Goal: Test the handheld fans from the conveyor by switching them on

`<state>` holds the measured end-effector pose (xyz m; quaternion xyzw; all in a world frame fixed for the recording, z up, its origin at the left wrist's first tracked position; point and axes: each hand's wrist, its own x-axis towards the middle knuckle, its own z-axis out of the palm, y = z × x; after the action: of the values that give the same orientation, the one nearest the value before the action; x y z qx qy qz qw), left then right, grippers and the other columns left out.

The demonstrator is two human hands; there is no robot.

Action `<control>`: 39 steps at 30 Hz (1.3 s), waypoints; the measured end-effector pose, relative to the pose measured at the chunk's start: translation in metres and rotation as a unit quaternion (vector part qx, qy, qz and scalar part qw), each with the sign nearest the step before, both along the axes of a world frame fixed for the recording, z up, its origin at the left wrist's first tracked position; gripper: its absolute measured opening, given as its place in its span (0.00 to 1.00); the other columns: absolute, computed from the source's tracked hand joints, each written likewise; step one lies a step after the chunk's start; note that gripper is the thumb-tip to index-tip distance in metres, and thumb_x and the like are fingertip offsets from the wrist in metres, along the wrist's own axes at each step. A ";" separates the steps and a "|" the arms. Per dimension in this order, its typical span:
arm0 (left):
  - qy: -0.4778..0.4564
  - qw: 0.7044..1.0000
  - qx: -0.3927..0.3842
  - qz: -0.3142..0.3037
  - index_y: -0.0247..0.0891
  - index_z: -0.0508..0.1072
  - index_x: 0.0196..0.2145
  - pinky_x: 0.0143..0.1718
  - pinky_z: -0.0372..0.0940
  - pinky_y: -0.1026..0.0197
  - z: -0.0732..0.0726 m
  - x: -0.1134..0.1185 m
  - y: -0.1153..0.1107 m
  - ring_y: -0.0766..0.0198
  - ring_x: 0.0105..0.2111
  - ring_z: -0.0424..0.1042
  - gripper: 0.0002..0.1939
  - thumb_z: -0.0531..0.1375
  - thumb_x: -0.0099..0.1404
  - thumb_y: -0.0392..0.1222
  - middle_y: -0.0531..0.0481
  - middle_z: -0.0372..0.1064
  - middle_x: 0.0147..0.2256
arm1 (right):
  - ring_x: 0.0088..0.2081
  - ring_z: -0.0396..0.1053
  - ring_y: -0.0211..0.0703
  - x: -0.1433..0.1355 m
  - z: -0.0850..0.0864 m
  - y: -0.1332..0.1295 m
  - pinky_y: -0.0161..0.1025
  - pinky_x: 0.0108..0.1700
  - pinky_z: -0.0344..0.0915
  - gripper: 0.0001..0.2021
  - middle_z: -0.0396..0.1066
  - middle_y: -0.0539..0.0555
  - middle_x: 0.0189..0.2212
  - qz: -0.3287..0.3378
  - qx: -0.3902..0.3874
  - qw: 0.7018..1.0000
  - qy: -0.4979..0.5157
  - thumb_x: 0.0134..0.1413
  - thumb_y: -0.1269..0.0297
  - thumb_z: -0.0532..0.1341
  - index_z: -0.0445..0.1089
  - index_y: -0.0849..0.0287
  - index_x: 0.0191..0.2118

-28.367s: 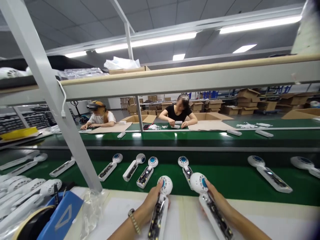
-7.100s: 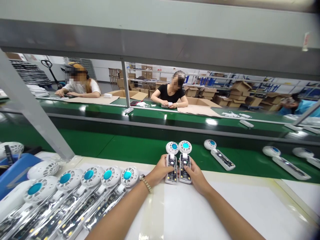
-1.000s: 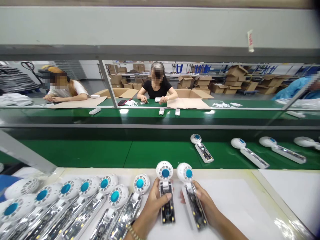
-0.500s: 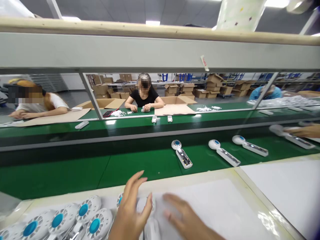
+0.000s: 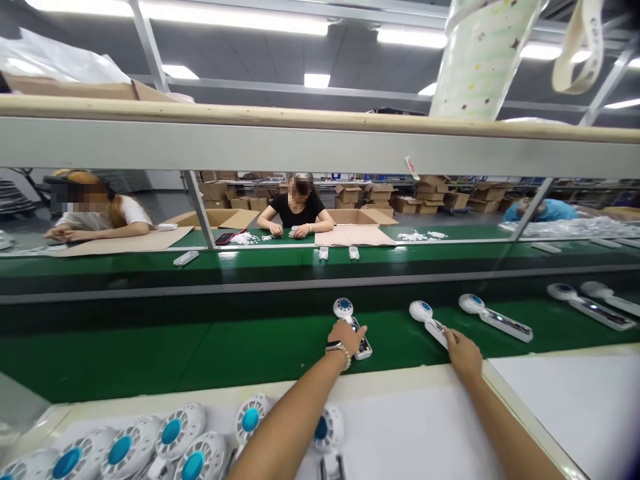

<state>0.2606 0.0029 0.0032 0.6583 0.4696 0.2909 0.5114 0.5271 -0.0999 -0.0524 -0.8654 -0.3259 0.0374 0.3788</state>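
Green belt [image 5: 150, 360] beyond a white-topped desk [image 5: 410, 427], workshop lit by ceiling tubes [image 5: 235, 17].
Belt: five round-headed units [image 5: 473, 304]. Left hand [image 5: 347, 337]: fingers clamped on the leftmost unit's handle. Right hand [image 5: 465, 355]: fingers clamped on the second's lower end. Desk units [image 5: 180, 428]: at least seven, one partly behind the left forearm. Opposite: three co-workers [image 5: 299, 208].

The left-hand grip [image 5: 347, 338] lies over the handle of a round-headed white device [image 5: 343, 307] on the green belt [image 5: 150, 360]; the right-hand grip [image 5: 464, 353] meets the handle end of a second device [image 5: 421, 311], farther right. More white devices [image 5: 181, 428] lie on the near surface [image 5: 410, 420], mostly at left. Across a farther belt [image 5: 270, 261], a person in black [image 5: 300, 210] has hands by small white parts [image 5: 245, 238], between co-workers [image 5: 557, 210] in white and blue.
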 end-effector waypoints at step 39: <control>-0.313 0.920 -0.217 0.089 0.37 0.62 0.49 0.30 0.66 0.62 0.034 -0.207 -0.134 0.60 0.29 0.72 0.29 0.63 0.49 0.41 0.44 0.71 0.35 | 0.36 0.71 0.51 -0.195 0.021 -0.082 0.44 0.39 0.64 0.18 0.74 0.59 0.37 0.273 0.123 0.734 0.609 0.47 0.54 0.60 0.70 0.60 0.42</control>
<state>0.0540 -0.1314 0.0375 0.3619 0.3935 0.4175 0.7348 0.3322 -0.1823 -0.0315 -0.4772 -0.2493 0.6178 0.5731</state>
